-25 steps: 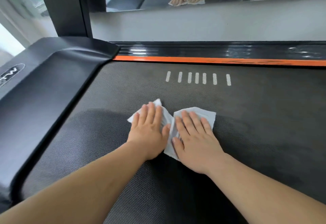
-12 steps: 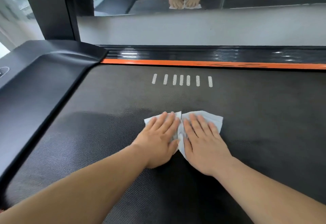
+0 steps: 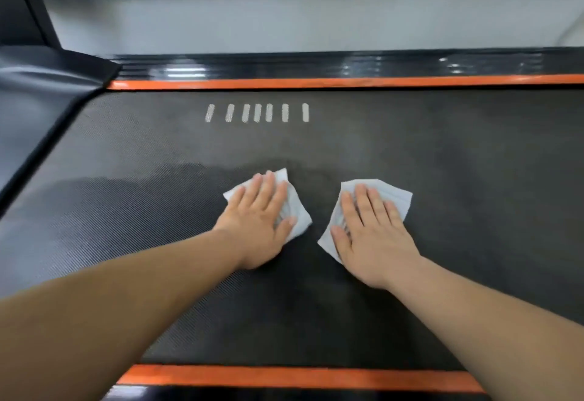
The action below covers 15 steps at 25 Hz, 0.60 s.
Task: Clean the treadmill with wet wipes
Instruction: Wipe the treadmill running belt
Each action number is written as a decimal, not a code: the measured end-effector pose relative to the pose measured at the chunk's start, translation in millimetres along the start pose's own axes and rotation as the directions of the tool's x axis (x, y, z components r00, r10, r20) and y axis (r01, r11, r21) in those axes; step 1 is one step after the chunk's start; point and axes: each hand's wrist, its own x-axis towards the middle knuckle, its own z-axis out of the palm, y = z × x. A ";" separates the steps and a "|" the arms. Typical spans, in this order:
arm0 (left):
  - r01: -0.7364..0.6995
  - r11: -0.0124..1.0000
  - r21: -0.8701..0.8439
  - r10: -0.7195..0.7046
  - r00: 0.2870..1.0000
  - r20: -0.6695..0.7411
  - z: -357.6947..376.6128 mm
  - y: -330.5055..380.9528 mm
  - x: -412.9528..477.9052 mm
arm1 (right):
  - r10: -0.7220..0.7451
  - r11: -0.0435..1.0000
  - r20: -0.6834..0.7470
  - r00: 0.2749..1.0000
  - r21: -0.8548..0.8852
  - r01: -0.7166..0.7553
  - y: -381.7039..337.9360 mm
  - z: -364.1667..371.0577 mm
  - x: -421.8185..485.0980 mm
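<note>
On the treadmill belt [image 3: 442, 154], mid-wipe, 2-handed.
Pressed flat-fingered: left hand [image 3: 256, 220] on left wipe [image 3: 300, 214], right hand [image 3: 373, 236] on right wipe [image 3: 395, 195]; seemingly drier belt rightward, nearest right hand.

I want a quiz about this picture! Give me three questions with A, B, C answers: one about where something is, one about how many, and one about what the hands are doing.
1. Where are the white dashes?
A. On the belt, past the left hand and right hand
B. On a window
C. On a shoe

2. How many white dashes are there?
A. Three
B. Seven
C. Twelve

3. What are the hands doing with the left wipe and right wipe?
A. Crumpling them in fists
B. Holding them in the air
C. Pressing them flat on the belt, one each

Answers:
1 A: they lie between the fingertips and the far orange stripe.
2 B: seven show in a row.
3 C: the fingers are straight, with bare belt between the wipes.
</note>
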 end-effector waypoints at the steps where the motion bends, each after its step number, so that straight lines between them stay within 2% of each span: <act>1: -0.008 1.000 0.017 0.008 1.000 0.013 1.2 10.2 -5.0 | 0.012 1.000 0.018 1.000 -0.001 -0.012 9.6 0.8 -8.5; 3: -0.223 0.973 0.060 0.221 0.975 0.036 8.8 43.9 -21.9 | 0.024 1.000 0.024 0.999 -0.013 -0.024 27.6 6.4 -26.9; 5: -0.489 0.865 0.108 0.480 0.871 0.100 16.2 75.5 -40.1 | -0.075 0.996 0.008 0.997 -0.051 0.075 40.3 12.8 -49.4; 6: -0.553 0.823 0.131 0.544 0.833 0.100 16.6 80.3 -42.4 | -0.157 0.985 0.021 0.987 -0.069 0.158 46.6 16.5 -61.0; 7: -0.560 0.814 0.157 0.555 0.828 0.079 16.0 79.5 -39.0 | -0.237 0.967 0.043 0.971 -0.082 0.240 54.0 18.7 -71.9; 9: -0.419 0.895 0.152 0.420 0.907 0.026 12.7 74.6 -32.9 | -0.321 0.939 0.077 0.944 -0.103 0.328 72.4 19.2 -89.7; 11: -0.301 0.949 0.090 0.302 0.953 0.006 13.5 79.6 -35.3 | -0.254 0.959 0.078 0.964 -0.111 0.262 91.2 20.7 -98.5; 12: -0.352 0.931 0.092 0.353 0.936 0.006 16.3 87.9 -38.7 | -0.161 0.980 0.051 0.986 -0.107 0.165 97.4 22.7 -99.3; 15: -0.631 0.761 0.153 0.630 0.774 0.056 20.1 109.5 -46.1 | 0.165 0.985 -0.002 0.986 -0.041 -0.165 97.6 27.7 -89.9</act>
